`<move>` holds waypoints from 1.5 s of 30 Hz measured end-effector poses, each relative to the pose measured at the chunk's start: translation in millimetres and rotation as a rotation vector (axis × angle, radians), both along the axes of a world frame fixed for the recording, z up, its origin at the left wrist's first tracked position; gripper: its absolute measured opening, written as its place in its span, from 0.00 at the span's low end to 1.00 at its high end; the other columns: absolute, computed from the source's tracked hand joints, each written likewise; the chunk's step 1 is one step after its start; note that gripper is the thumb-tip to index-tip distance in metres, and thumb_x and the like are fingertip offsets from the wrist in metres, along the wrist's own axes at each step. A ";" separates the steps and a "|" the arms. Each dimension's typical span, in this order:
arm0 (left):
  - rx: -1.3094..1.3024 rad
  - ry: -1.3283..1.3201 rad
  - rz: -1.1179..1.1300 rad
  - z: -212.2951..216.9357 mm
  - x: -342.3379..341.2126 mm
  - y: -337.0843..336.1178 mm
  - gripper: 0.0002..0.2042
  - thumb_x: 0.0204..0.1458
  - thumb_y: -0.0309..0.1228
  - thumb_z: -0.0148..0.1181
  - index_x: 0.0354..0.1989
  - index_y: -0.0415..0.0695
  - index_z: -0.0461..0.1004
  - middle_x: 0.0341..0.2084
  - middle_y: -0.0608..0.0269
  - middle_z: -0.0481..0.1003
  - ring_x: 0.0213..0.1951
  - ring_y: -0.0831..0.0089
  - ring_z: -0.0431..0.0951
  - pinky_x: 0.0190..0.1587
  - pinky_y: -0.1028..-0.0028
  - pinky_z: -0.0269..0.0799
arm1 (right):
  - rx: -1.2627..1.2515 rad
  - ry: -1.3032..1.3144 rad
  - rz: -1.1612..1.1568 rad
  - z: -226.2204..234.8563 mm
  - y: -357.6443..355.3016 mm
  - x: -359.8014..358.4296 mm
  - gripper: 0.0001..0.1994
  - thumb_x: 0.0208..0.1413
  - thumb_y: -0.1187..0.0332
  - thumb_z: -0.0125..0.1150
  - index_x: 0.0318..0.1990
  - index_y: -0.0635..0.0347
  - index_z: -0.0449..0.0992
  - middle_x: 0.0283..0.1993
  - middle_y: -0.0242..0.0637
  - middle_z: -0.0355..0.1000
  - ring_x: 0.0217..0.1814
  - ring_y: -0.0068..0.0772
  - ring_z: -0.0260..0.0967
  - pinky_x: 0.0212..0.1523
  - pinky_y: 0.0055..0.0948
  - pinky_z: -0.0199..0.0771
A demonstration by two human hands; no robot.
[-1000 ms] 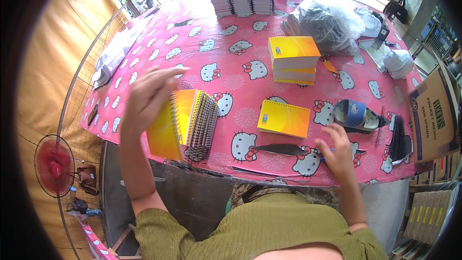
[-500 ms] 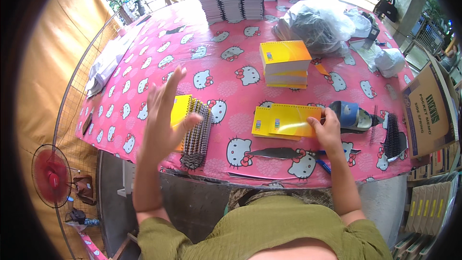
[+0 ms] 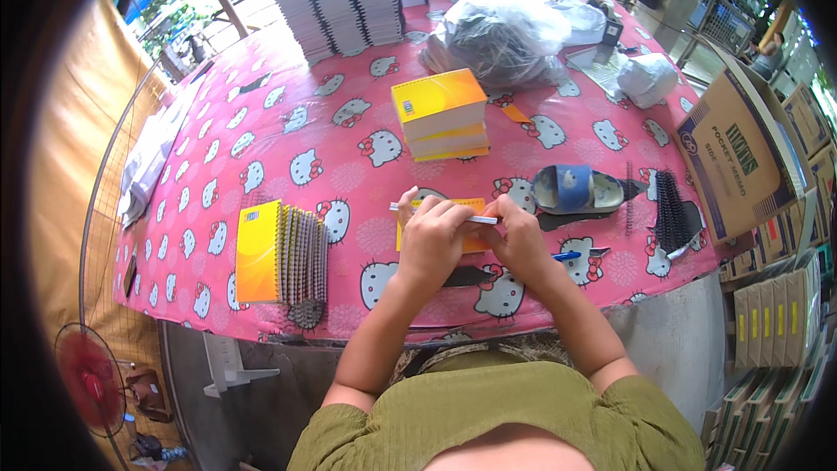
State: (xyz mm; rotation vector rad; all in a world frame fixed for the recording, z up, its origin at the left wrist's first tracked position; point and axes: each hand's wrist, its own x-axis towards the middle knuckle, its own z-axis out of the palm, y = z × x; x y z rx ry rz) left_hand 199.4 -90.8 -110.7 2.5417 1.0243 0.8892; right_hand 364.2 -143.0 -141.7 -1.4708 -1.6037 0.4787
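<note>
Yellow notebook (image 3: pixel 473 235) is gripped over the pink tablecloth (image 3: pixel 288 131) by left hand (image 3: pixel 433 235) and right hand (image 3: pixel 520 240), fingers clamped on its edges; bound notebooks (image 3: pixel 281 253) lie left.

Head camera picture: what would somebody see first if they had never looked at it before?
Probably the bright pink tablecloth with white cartoon cats covering the whole table. In the middle, the left hand and right hand meet over a yellow notebook, holding a thin whitish strip between them. A row of yellow spiral-bound notebooks stands near the left edge, and a stack of yellow pads sits further back.
</note>
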 end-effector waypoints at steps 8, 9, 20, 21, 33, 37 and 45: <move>0.039 -0.043 -0.089 9.6 1.9 3.5 0.05 0.47 0.28 0.62 0.32 0.48 0.78 0.28 0.67 0.77 0.37 0.69 0.75 0.58 0.59 0.54 | -0.306 -0.527 -0.985 -10.9 -2.5 241.9 0.13 0.51 0.64 0.64 0.40 0.63 0.75 0.42 0.50 0.74 0.42 0.50 0.73 0.44 0.44 0.73; 0.011 -0.062 -0.079 11.7 3.1 2.9 0.05 0.47 0.28 0.63 0.32 0.48 0.78 0.29 0.67 0.78 0.37 0.69 0.75 0.58 0.59 0.54 | -0.465 -0.539 -0.985 -12.0 0.8 246.9 0.12 0.50 0.66 0.64 0.40 0.63 0.75 0.44 0.50 0.73 0.44 0.51 0.72 0.46 0.44 0.72; -0.009 -0.261 0.014 -3.4 -3.4 1.1 0.07 0.40 0.34 0.72 0.28 0.51 0.82 0.31 0.71 0.79 0.45 0.70 0.75 0.61 0.60 0.51 | 0.212 -0.071 -0.223 36.1 -23.5 48.2 0.12 0.44 0.73 0.68 0.39 0.60 0.80 0.36 0.38 0.72 0.34 0.38 0.70 0.36 0.35 0.71; 0.079 -0.253 0.054 -0.3 0.4 -0.8 0.06 0.40 0.34 0.72 0.27 0.51 0.82 0.31 0.71 0.79 0.46 0.69 0.74 0.60 0.60 0.52 | 0.255 -0.132 -0.260 32.8 -19.1 49.8 0.12 0.44 0.73 0.68 0.39 0.60 0.80 0.36 0.38 0.72 0.34 0.37 0.70 0.35 0.34 0.72; 0.088 -0.325 0.085 -8.4 3.9 -0.8 0.09 0.37 0.35 0.73 0.28 0.49 0.83 0.26 0.72 0.78 0.40 0.70 0.71 0.48 0.68 0.59 | 0.032 0.071 -0.033 40.9 -22.6 31.2 0.12 0.42 0.72 0.71 0.37 0.56 0.82 0.32 0.35 0.70 0.33 0.30 0.69 0.34 0.28 0.69; 0.091 -0.330 0.072 -9.4 3.3 0.1 0.09 0.37 0.35 0.73 0.28 0.49 0.83 0.26 0.72 0.78 0.37 0.71 0.70 0.47 0.68 0.60 | 0.056 0.086 0.037 42.3 -18.0 28.5 0.10 0.44 0.72 0.70 0.37 0.58 0.82 0.30 0.34 0.69 0.32 0.28 0.68 0.33 0.27 0.68; 0.056 -0.345 0.112 -7.6 5.5 -5.3 0.11 0.37 0.35 0.74 0.31 0.50 0.82 0.27 0.71 0.79 0.36 0.72 0.70 0.47 0.71 0.58 | -0.044 0.038 0.194 52.3 -5.8 38.6 0.07 0.53 0.74 0.63 0.39 0.63 0.80 0.29 0.34 0.67 0.30 0.22 0.64 0.31 0.24 0.66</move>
